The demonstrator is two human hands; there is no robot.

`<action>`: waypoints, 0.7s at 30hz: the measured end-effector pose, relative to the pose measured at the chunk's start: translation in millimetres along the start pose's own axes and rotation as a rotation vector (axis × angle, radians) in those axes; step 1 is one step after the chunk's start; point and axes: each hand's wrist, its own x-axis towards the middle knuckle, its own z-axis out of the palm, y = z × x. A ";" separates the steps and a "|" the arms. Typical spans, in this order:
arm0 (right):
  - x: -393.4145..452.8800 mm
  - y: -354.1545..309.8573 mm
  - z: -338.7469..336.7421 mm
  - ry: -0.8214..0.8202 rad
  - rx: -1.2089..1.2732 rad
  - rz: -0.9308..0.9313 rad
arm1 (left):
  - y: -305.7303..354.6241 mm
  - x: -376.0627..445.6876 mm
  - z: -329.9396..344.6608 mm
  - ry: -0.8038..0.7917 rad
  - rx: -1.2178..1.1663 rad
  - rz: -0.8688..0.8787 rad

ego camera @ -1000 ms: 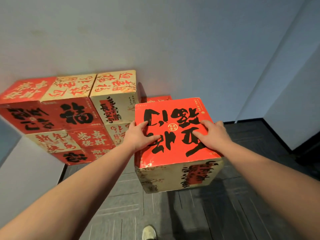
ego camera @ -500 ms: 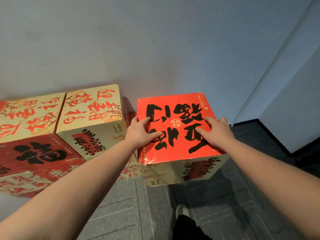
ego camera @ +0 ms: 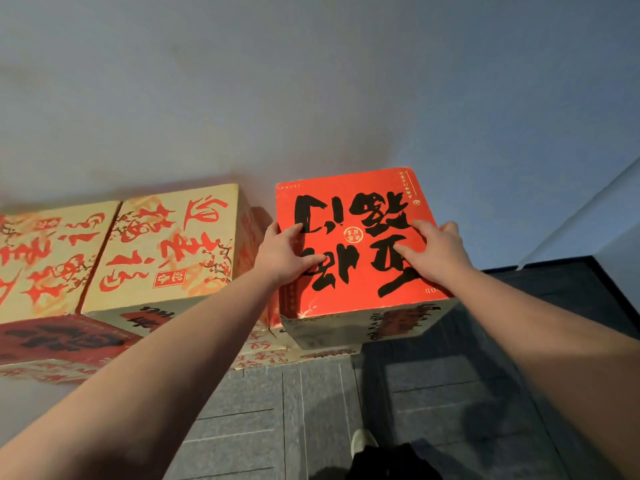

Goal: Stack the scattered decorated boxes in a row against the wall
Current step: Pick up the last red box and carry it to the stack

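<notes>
Head view. The red-topped box with black calligraphy is now closer to the wall than it was a second ago, its far edge near or at the wall face; contact cannot be confirmed. It has also drawn level with the top row of the stack. A narrow gap remains between it and the cream box to its left.

The left hand grasps the box at its left edge, thumb lying on the red top and fingers over the side. The right hand grasps the right edge likewise. Neither hand has let go.

Below the held box, part of a lower box shows, so the red-topped box appears to be going onto a second tier; whether it is fully seated cannot be told.

Judgement: placement is nearly complete. What remains is closing the gap leftward and releasing. A shoe shows on the grey tiled floor.
</notes>
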 end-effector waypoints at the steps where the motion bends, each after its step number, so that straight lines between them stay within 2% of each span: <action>1: 6.7 -1.3 3.2 -0.010 0.000 -0.006 | -2.4 6.6 1.4 -0.004 -0.008 -0.008; 10: 53.3 -21.0 38.5 -0.049 0.050 -0.007 | -35.7 66.6 3.2 -0.009 0.008 -0.035; 21: 71.7 -31.9 54.4 -0.038 0.063 -0.003 | -57.7 95.6 7.6 -0.025 0.003 -0.023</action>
